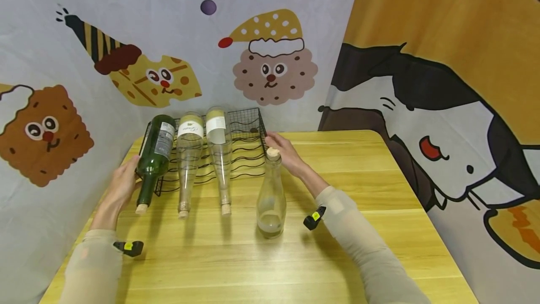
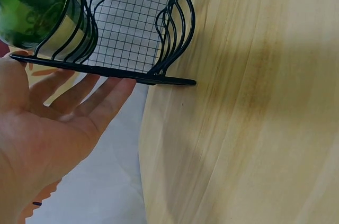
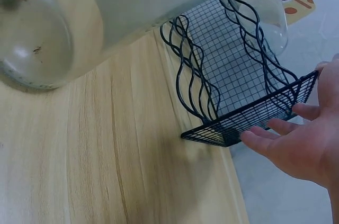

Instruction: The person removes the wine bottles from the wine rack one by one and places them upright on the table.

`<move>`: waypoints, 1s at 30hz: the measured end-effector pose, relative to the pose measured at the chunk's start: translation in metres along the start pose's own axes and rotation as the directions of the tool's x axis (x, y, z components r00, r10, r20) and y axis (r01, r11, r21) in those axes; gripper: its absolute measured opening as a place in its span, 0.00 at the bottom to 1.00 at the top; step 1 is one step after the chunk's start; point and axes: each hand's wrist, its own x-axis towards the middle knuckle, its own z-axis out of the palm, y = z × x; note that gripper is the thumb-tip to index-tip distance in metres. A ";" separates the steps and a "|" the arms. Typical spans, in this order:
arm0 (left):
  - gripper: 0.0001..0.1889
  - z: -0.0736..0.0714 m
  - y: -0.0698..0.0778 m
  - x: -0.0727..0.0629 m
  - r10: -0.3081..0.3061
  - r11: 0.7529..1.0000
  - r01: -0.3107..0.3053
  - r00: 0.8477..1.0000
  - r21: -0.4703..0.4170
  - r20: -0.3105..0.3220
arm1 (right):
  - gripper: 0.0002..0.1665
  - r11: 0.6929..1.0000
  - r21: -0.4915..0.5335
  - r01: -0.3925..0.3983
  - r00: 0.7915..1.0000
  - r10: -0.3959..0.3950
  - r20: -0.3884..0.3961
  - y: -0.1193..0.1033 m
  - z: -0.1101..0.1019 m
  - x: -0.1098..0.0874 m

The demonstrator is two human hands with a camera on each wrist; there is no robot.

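Observation:
A black wire bottle rack (image 1: pixel 246 156) stands at the back of the table, between my two hands. My left hand (image 2: pixel 58 121) touches its left end with fairly straight fingers. At the right end, my right hand (image 3: pixel 310 139) has its fingertips against the mesh side. In the rack lie a green wine bottle (image 1: pixel 153 165) at the far left and two clear bottles, a left one (image 1: pixel 188 149) and a middle one (image 1: pixel 219 154); their corked necks point toward me. A clear corked bottle (image 1: pixel 271 201) stands upright in front of the rack's right side.
The wooden table (image 1: pixel 236 266) has a rounded back right corner. Behind it hangs a pale cloth (image 1: pixel 168 13) with cartoon figures, close to the rack's back. Another cartoon cloth (image 1: pixel 422 83) hangs along the right side.

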 end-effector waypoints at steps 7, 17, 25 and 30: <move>0.17 0.000 0.001 0.001 -0.024 0.998 0.026 0.999 0.050 -0.029 | 0.40 0.997 -0.042 0.058 0.998 -0.059 -0.024 -0.007 -0.001 -0.010; 0.20 0.001 0.002 0.002 -0.036 0.989 0.043 0.998 0.145 -0.057 | 0.32 0.967 -0.110 0.229 0.969 -0.237 -0.070 -0.026 -0.007 -0.032; 0.21 0.002 0.003 0.002 -0.057 0.976 0.072 0.995 0.205 -0.077 | 0.31 0.929 -0.091 0.359 0.932 -0.362 -0.021 -0.050 -0.016 -0.060; 0.21 0.002 0.005 0.002 -0.052 0.974 0.064 0.997 0.219 -0.059 | 0.31 0.899 -0.087 0.429 0.902 -0.431 -0.002 -0.064 -0.019 -0.078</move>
